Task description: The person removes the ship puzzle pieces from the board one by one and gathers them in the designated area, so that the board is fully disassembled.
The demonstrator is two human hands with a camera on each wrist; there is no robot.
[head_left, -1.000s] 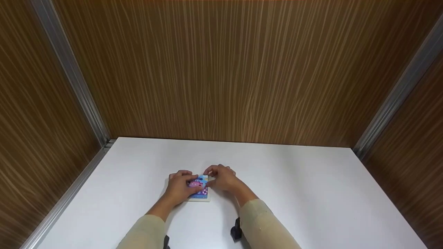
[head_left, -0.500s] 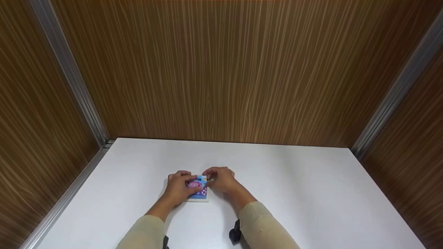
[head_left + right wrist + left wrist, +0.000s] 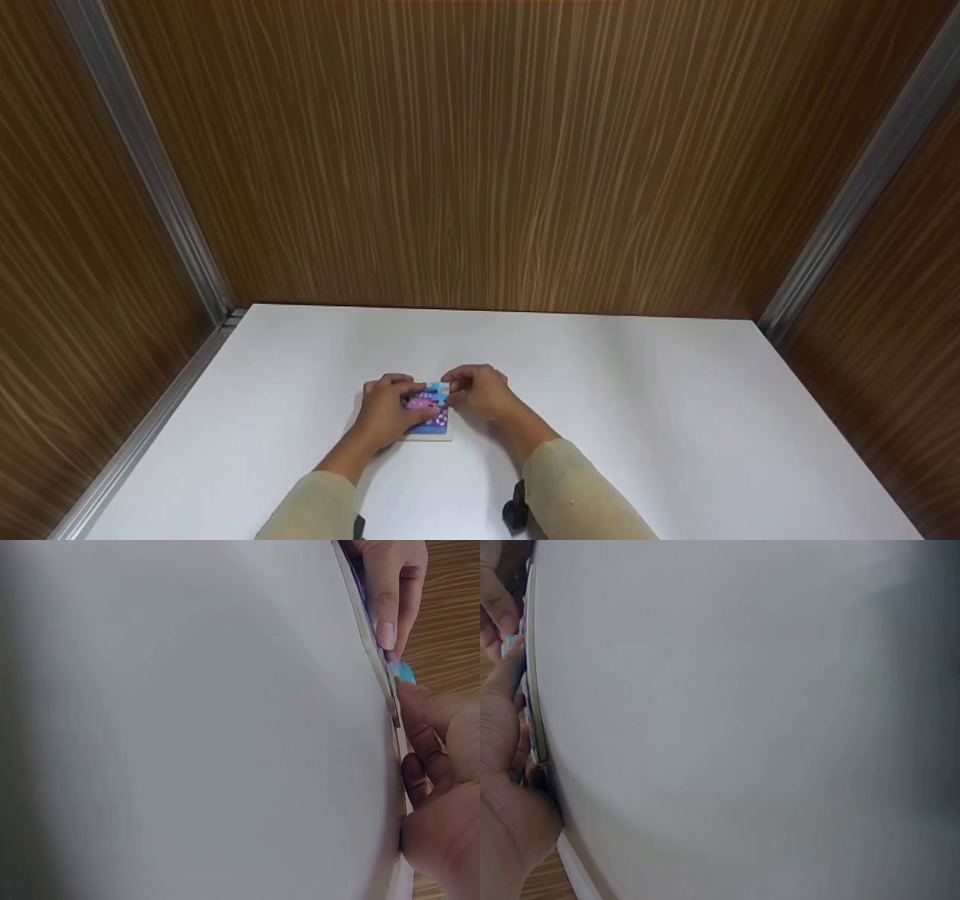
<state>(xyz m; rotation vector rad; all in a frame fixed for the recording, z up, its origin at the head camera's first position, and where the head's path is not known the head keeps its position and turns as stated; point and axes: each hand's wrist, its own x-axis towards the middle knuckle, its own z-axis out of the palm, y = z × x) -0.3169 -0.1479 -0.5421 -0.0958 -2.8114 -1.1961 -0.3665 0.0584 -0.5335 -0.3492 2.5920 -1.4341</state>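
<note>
"Wood-grain panels (image 3: 480, 157) beyond the grips, white table (image 3: 660, 420) beneath. What's held?"
"Puzzle board (image 3: 429, 430), between the hands: left hand (image 3: 384, 411) grips it, right hand (image 3: 486, 394) pinches a light-blue piece (image 3: 403, 672) at its edge."
"Obstructions?"
"Left fingers (image 3: 409, 388) cover part; black device (image 3: 515, 515) by the right sleeve (image 3: 581, 491)."

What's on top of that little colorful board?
The left hand covers the left side of the board; a light-blue piece sticks up at the right hand. What lies beneath the left hand can't be seen.

My two hands (image 3: 386, 411) (image 3: 486, 394), two sleeves (image 3: 311, 506) (image 3: 585, 495), one picture board (image 3: 429, 430), one light-blue piece (image 3: 403, 672), one white surface (image 3: 637, 420), three wood-grain panels (image 3: 450, 150) (image 3: 97, 225) (image 3: 885, 262), two metal posts (image 3: 146, 161) (image 3: 862, 165), two black devices (image 3: 515, 511) (image 3: 359, 528)
</note>
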